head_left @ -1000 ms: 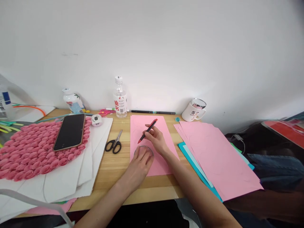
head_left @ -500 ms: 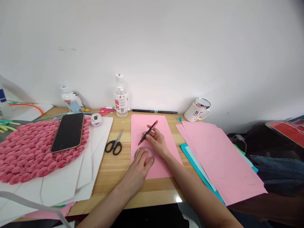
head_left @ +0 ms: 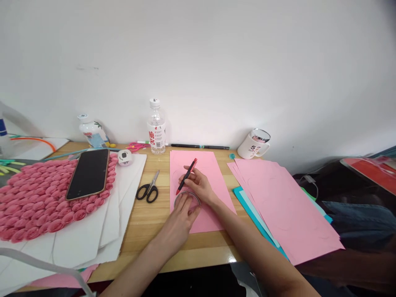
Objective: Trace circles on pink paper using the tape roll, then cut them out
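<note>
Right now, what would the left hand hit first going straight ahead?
Probably the right hand and its pen, just beyond the left hand; their height above the pink sheet is unclear.

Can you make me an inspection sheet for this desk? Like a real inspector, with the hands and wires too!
Surface: wooden desk, with a shiny glare spot at its near edge.
Things in use: pink sheet, with a ring and pen over it.
Clutter: scissors, phone on pink paper rolls, bottle, mug, pink stack.
Grip: left hand has its fingers on the ring; right hand holds the pen.
Cables: a white one beyond the pink stack; where it leads, can't tell.
Surroundings: white wall behind, with faint smudges.
Spills: nothing seen.
</note>
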### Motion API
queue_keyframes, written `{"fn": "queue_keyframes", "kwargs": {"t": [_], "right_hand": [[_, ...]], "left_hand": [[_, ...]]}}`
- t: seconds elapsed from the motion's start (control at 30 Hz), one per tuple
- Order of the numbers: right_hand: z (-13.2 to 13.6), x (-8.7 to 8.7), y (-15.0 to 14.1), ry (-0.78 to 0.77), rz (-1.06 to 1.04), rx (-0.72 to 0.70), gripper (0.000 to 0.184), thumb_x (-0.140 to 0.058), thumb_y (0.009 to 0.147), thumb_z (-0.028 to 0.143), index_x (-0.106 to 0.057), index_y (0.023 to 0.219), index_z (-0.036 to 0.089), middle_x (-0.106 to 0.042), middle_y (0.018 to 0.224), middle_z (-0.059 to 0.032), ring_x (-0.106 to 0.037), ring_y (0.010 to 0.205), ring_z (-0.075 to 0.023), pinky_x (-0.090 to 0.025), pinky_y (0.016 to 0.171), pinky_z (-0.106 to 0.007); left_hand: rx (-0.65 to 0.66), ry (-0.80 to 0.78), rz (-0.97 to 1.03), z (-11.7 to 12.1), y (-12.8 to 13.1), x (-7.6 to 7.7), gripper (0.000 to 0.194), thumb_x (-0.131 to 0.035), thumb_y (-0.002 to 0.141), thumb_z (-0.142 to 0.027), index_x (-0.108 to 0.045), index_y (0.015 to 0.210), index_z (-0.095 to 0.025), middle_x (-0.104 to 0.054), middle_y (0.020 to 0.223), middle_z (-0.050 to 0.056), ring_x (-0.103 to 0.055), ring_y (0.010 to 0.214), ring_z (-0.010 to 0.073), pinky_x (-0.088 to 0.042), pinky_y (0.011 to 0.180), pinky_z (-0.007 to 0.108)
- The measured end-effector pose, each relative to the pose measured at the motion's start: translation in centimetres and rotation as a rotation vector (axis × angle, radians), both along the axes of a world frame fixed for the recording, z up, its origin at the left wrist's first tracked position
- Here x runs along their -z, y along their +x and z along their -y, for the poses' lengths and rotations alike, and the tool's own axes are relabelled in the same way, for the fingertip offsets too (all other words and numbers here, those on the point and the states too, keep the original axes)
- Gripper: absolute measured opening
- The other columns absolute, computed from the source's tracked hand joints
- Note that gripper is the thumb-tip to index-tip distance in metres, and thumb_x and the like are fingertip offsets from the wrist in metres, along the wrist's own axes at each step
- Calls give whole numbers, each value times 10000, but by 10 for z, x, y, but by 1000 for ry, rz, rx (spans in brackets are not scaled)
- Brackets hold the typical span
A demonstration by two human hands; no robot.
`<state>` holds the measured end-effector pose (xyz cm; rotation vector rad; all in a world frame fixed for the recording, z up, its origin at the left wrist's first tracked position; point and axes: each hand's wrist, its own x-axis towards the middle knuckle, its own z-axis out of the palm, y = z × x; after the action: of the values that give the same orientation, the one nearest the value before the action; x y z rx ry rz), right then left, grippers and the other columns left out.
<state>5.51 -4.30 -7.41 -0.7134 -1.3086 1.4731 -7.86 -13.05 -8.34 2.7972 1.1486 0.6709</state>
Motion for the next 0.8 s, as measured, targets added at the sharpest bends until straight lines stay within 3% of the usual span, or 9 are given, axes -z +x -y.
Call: {"fn": "queue_keyframes", "kwargs": {"t": [0.2, 0.47, 0.63, 0.8], "right_hand": [[-9, -16, -5, 31, 94, -233, 472, -646, 809, 347, -443, 1211, 207, -629, 889, -36, -606, 856, -165, -496, 824, -376], [-16, -37, -12, 129, 290, -484, 337, -568, 862, 261, -481, 1176, 172, -608, 884, -34, -571, 820, -129, -472, 785, -306], [-23, -32, -3, 141, 249, -415, 336, -577, 848, 322, -486, 1146, 197, -606, 833, -15, -583, 811, -143, -498, 772, -332], [-22, -24, 21, 125, 226, -216, 355, -598, 828, 348, -480, 1130, 202, -629, 830, -25, -604, 819, -162, -526, 756, -370]], "left_hand": [[-35, -24, 33, 0, 3, 4, 563, -387, 709, 74, -546, 1191, -171, -423, 1323, 147, -345, 1296, 321, -435, 985, 518], [-42, -97, 3, 0, 1, -1, 601, -407, 698, 57, -524, 1228, -200, -385, 1378, 113, -300, 1318, 309, -390, 1031, 518], [-15, -114, 44, -2, 2, -10, 568, -368, 718, 67, -538, 1196, -189, -418, 1317, 116, -322, 1294, 279, -447, 993, 473], [17, -103, 74, -3, 1, -14, 513, -366, 731, 67, -566, 1138, -172, -448, 1269, 130, -325, 1284, 274, -441, 1000, 462]]}}
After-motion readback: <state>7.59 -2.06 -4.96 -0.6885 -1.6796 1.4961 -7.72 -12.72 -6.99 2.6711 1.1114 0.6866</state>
